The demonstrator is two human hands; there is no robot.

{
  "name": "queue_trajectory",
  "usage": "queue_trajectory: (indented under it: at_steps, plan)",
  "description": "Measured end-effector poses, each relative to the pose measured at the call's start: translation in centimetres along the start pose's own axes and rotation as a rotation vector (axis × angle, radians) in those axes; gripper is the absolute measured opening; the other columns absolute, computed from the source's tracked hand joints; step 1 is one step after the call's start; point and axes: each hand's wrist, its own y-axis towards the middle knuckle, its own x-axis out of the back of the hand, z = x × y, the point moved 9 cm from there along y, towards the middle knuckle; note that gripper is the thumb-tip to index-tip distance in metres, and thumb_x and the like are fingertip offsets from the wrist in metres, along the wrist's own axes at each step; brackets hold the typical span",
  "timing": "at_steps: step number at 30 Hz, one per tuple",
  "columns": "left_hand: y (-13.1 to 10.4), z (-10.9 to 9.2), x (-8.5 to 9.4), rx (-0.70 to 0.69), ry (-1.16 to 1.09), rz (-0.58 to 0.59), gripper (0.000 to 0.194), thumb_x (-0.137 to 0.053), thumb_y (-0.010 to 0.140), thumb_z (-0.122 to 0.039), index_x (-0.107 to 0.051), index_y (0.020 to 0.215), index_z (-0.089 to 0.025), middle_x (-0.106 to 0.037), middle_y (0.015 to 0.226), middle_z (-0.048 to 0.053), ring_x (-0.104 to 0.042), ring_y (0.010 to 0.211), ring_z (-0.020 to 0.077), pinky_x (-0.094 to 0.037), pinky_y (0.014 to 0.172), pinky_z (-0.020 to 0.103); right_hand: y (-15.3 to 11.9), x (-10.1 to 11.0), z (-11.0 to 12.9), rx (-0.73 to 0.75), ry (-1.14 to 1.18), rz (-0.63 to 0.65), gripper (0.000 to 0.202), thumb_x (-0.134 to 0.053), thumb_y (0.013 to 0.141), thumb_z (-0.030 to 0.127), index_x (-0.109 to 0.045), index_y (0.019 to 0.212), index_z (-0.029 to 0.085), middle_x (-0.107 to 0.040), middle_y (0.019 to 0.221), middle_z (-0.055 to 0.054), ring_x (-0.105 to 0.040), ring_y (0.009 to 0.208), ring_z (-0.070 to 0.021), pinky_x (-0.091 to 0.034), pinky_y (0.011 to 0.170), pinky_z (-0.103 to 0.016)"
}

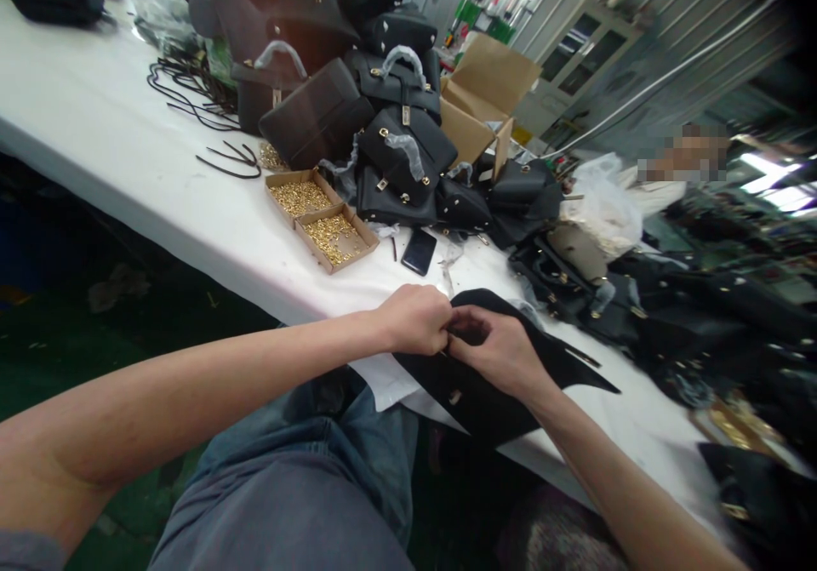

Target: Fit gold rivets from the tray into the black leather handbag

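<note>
A flat black bag piece (491, 401) lies at the table's front edge, partly over white paper (386, 384). A small metal fitting (455, 396) shows on its surface. Above its upper left part, my left hand (418, 320) is closed, fingers curled inward against the other hand. My right hand (501, 350) has its thumb and fingers bent together, meeting the left one over the black piece. What the fingertips pinch is hidden between the hands; it is too small and blurred to name.
Two cardboard trays (338, 235) of small gold-coloured hardware sit ahead, near a phone (419, 252). Behind them rise piled black handbags (402, 145) and an open carton (472, 111). More bags (689, 316) crowd the right. Black cords (191, 94) lie left. Another person (677, 162) is farther back.
</note>
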Motion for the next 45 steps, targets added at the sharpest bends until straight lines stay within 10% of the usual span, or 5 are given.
queue_trajectory:
  at_steps: [17,32,45]
  plan:
    - [-0.6,2.3,-0.5,0.283,-0.152,0.069,0.023,-0.073,0.077,-0.034,-0.084,0.089,-0.019,-0.078,0.083,0.013,-0.075,0.081,0.0289,-0.054,0.068,0.032,0.3,-0.2,-1.3,-0.026,-0.042,-0.016,0.032,-0.080,0.085,0.030,-0.077,0.116,0.024,-0.082,0.101,-0.004,-0.076,0.090,-0.0247,-0.057,0.080,-0.035]
    - [-1.8,-0.7,-1.1,0.022,0.024,-0.030,0.022,-0.067,0.089,-0.025,-0.084,0.096,-0.014,-0.079,0.090,0.018,-0.078,0.090,0.0319,-0.060,0.083,0.037,-0.6,-0.9,-0.1,0.014,-0.021,0.007,0.032,-0.077,0.085,0.027,-0.080,0.116,0.026,-0.084,0.101,-0.004,-0.078,0.094,-0.0284,-0.061,0.085,-0.039]
    - [1.5,2.6,-0.7,0.237,-0.157,0.026,0.021,-0.071,0.081,-0.032,-0.085,0.090,-0.020,-0.079,0.085,0.012,-0.076,0.083,0.0276,-0.057,0.072,0.032,2.0,0.7,-3.6,-0.102,0.082,0.017,0.038,-0.083,0.081,0.033,-0.081,0.116,0.017,-0.081,0.091,-0.005,-0.072,0.079,-0.0207,-0.055,0.068,-0.030]
